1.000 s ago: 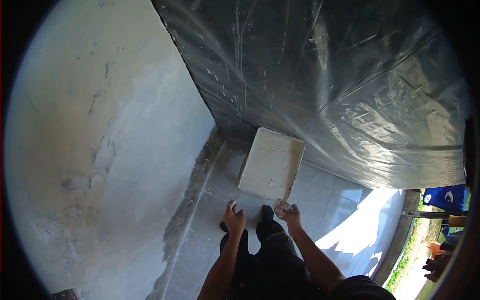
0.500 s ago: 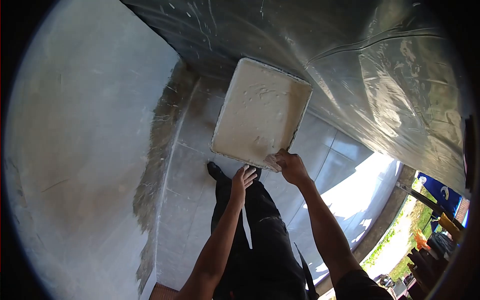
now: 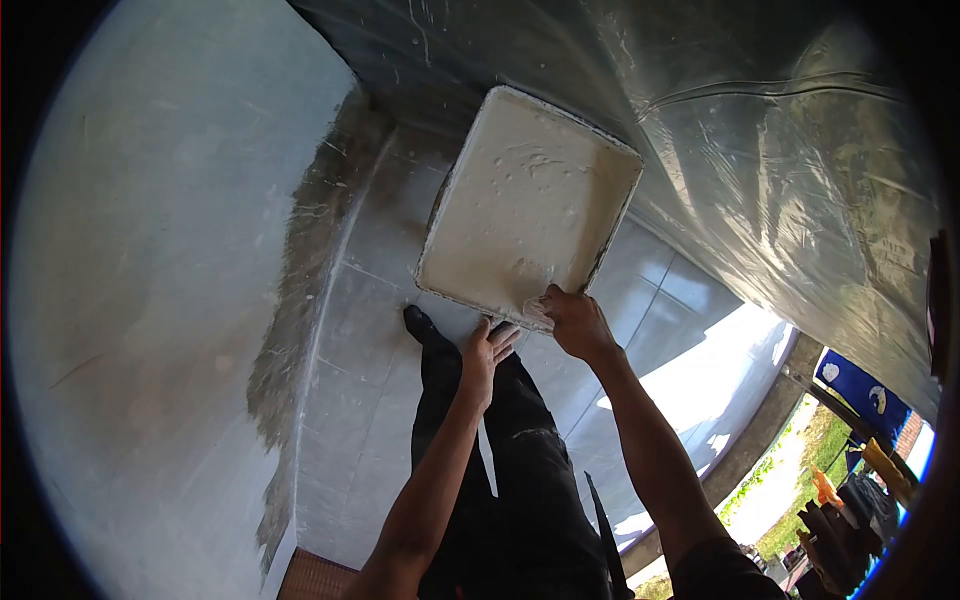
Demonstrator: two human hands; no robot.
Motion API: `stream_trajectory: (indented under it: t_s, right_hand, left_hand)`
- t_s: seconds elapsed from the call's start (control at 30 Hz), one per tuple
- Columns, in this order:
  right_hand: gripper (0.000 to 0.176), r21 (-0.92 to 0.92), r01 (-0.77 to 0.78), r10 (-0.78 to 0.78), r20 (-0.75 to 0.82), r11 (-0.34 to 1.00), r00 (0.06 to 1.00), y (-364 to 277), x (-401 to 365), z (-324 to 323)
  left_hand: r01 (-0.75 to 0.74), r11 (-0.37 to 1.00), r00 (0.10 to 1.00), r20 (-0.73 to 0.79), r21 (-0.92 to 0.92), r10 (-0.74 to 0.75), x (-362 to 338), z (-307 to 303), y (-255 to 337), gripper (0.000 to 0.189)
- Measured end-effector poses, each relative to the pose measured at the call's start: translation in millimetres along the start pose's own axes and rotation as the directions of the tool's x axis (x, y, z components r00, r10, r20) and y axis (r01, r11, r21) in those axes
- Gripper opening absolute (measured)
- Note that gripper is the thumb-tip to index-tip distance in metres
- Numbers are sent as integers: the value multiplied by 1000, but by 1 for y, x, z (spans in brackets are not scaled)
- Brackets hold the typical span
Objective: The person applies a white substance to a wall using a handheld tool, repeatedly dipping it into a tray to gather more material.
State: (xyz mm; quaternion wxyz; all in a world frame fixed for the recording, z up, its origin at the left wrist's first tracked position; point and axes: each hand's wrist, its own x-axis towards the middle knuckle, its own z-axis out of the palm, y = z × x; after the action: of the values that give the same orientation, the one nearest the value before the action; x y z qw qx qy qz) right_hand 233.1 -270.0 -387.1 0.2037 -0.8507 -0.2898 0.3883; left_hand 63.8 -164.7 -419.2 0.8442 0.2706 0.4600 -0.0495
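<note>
A square tray [image 3: 430, 250] filled with pale, wet plaster-like mix [image 3: 530, 200] is in the upper middle. My right hand [image 3: 577, 322] is closed on a whitish, mix-covered tool [image 3: 538, 313] at the tray's near edge; the tool's exact shape is hard to make out. Just left of it, my left hand [image 3: 490, 352] has its fingers spread below the same edge, with pale residue on the fingertips and nothing held.
A partly coated wall [image 3: 170, 240] fills the left side, with a rough dark strip along its edge. Plastic sheeting [image 3: 780, 170] hangs at the upper right. Grey tiles [image 3: 360, 400] lie beneath my feet. Dark items [image 3: 850, 520] and a blue cloth [image 3: 865, 395] are at the lower right.
My right hand has shifted slightly left, bringing the tool over the tray's near edge. My left hand has turned and its fingers are more spread. The view has shifted a little.
</note>
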Motion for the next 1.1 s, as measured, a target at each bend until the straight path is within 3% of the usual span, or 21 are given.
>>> stream_trajectory:
  t_s: [0.3,0.37,0.6,0.67,0.97,1.1]
  right_hand:
    - [28,36,13,-12,-34,999,999,1,-2,10]
    - [20,71,84,-77,-93,994,993,2,-2,14]
    - [20,34,25,-24,-44,999,999,-11,-2,9]
    - [29,60,65,-60,-77,996,995,-6,-2,13]
    - [25,86,146,-134,-128,986,983,-27,10,17]
    - [26,56,87,-83,-66,995,994,-27,19,23]
  left_hand:
    - [-65,997,997,-33,-48,64,4,-3,-6,73]
    - [-73,996,997,-27,-51,72,5,-2,-4,73]
    - [-68,995,997,-33,-74,66,5,-1,-3,70]
    - [-69,994,997,-35,-80,67,4,0,-2,70]
    - [-107,987,994,12,-117,109,5,-1,-5,70]
    - [-134,982,990,29,-134,139,5,-1,-5,71]
